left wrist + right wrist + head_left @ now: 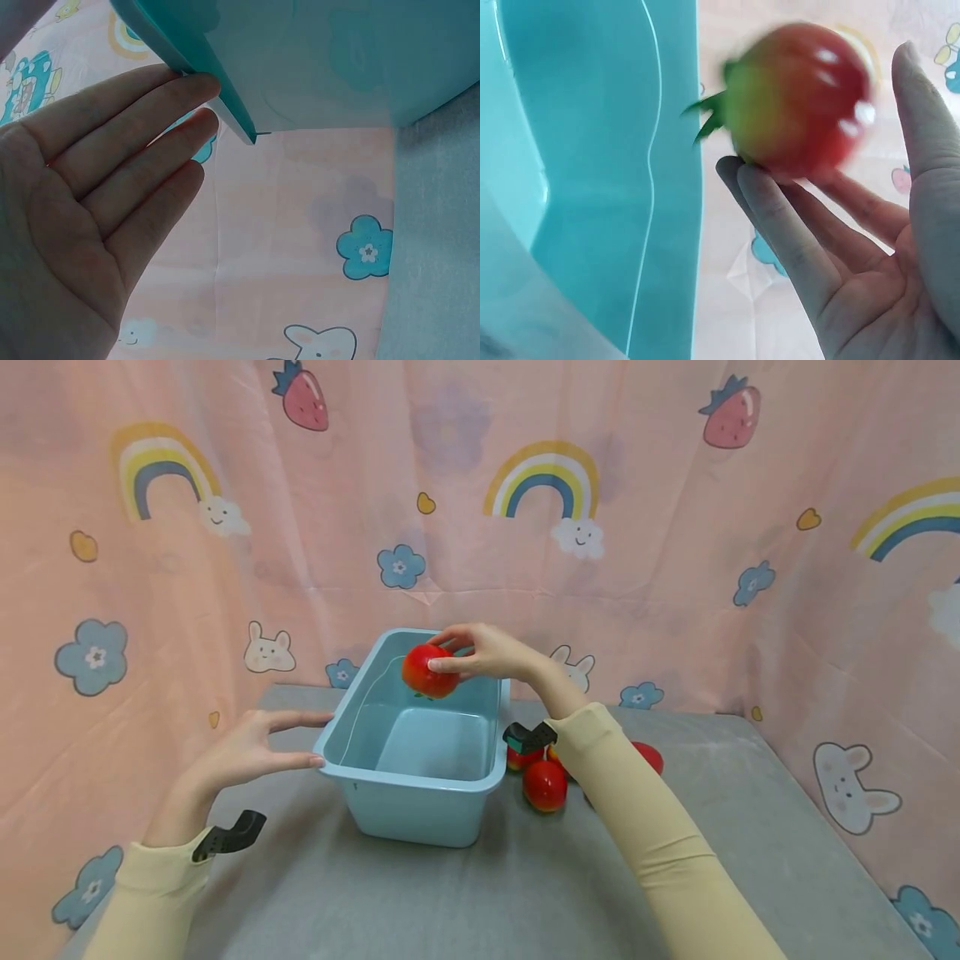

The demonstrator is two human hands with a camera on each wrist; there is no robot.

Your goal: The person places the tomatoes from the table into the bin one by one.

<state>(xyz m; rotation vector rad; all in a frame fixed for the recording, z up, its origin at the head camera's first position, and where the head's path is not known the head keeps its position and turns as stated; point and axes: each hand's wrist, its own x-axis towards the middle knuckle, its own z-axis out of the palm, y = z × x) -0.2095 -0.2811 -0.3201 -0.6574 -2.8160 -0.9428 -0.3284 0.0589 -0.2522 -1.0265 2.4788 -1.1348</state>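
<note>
A red tomato (431,672) with green leaves pointing down is over the light blue basin (420,786). My right hand (487,652) is at its upper right; in the right wrist view the fingertips touch the blurred tomato (802,101) while the thumb (930,127) stands apart from it. At the basin's left rim, my left hand (251,747) has its thumb and fingertips against the edge. The left wrist view shows those fingers (142,127) extended, palm facing the camera, beside the basin wall (322,67).
Several red fruits (545,786) lie on the grey table (562,893) right of the basin, partly hidden by my right sleeve (652,818). A pink patterned curtain (480,568) hangs behind and at both sides. Each wrist wears a black camera mount (232,835).
</note>
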